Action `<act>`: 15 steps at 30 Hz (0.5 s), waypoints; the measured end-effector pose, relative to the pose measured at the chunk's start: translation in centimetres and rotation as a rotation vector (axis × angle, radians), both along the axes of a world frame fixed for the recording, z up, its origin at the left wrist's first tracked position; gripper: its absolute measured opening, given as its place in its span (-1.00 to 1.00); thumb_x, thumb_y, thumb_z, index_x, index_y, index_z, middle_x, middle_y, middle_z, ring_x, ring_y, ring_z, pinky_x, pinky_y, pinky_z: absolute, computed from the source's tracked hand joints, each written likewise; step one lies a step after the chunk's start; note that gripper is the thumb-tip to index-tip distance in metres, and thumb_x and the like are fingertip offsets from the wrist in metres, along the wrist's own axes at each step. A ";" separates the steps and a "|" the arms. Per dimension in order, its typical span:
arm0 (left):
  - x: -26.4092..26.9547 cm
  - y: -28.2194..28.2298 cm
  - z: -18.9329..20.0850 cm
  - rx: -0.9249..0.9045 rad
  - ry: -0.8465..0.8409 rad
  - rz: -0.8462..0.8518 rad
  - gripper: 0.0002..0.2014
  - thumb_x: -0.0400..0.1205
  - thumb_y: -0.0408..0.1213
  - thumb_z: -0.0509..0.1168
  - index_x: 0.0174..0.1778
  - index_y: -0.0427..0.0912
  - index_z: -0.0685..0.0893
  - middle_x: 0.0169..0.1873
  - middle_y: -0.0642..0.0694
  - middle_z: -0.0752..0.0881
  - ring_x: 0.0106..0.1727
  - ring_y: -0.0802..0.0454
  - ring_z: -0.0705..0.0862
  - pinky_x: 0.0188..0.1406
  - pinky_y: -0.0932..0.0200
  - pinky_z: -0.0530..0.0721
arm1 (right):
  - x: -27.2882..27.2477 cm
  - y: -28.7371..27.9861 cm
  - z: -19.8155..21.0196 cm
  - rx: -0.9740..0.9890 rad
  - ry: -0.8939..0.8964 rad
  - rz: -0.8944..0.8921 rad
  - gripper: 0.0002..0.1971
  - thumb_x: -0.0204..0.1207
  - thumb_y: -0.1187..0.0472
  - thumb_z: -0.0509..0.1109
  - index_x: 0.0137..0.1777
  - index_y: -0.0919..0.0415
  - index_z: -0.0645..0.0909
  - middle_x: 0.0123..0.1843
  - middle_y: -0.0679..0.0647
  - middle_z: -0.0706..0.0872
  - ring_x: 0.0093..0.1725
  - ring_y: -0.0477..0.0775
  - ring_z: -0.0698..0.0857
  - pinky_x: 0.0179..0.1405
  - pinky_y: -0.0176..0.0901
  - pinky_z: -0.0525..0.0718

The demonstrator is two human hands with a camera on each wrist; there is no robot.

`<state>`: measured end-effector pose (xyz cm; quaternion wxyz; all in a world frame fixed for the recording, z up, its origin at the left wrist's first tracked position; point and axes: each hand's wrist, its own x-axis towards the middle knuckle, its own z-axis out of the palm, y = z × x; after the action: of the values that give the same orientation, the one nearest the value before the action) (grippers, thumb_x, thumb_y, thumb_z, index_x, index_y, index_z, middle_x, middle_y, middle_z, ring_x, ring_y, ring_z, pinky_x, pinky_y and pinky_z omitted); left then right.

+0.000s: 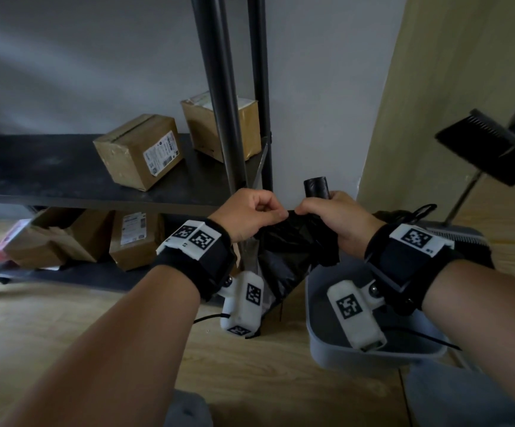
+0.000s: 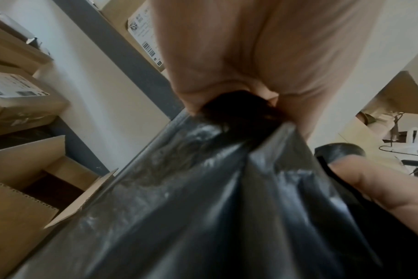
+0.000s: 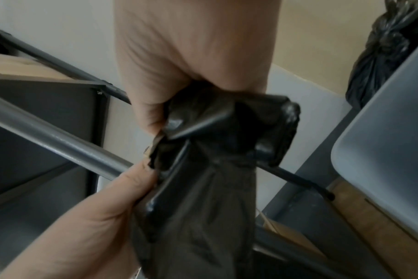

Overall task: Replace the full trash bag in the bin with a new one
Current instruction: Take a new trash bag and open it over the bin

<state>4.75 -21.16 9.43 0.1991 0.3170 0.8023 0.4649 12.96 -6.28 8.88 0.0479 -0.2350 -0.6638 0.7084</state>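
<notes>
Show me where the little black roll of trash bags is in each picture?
Head: the roll sticks up from the right hand, centre right.
Left wrist: only its rounded end shows, right of middle, above a finger.
Right wrist: centre, gripped below the palm.
Shared landmark: the loose black bag both hands pinch.

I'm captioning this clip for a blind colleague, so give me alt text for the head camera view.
Two hands pinch the top edge of a new black trash bag between them: left hand, and right hand, which also grips the bag roll. A grey bin stands unlined on the wood floor below; cardboard boxes sit on a dark shelf.
</notes>
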 end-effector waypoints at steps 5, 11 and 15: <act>0.2 -0.1 -0.1 0.053 -0.004 0.067 -0.91 0.59 -0.31 0.37 -0.16 -0.26 0.70 -0.26 -0.18 0.71 -0.23 0.04 0.67 -0.26 0.36 0.65 | -0.5 -0.4 -0.2 -0.016 0.018 -0.036 -0.93 0.38 0.33 0.47 -0.19 0.26 0.63 -0.27 0.22 0.68 -0.20 0.19 0.72 -0.10 -0.02 0.70; 0.1 -0.2 -0.1 0.085 0.006 0.124 -0.92 0.59 -0.31 0.38 -0.18 -0.25 0.71 -0.24 -0.25 0.70 -0.20 -0.04 0.64 -0.11 0.14 0.63 | -0.6 -0.6 -0.2 -0.051 0.040 -0.038 -0.94 0.38 0.35 0.47 -0.22 0.27 0.62 -0.28 0.23 0.69 -0.20 0.20 0.72 -0.09 -0.01 0.68; -0.1 -0.4 0.2 0.063 -0.036 0.061 -0.93 0.59 -0.33 0.37 -0.20 -0.21 0.69 -0.32 -0.11 0.71 -0.32 0.17 0.67 -0.23 0.38 0.66 | -0.5 0.1 -0.4 -0.062 0.015 0.041 -0.77 0.38 0.28 0.52 0.00 0.33 0.64 -0.21 0.23 0.74 -0.16 0.17 0.76 -0.11 -0.06 0.71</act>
<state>4.70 -21.54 9.58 0.1890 0.2901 0.7928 0.5015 12.50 -6.15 8.46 0.0310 -0.2177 -0.6459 0.7311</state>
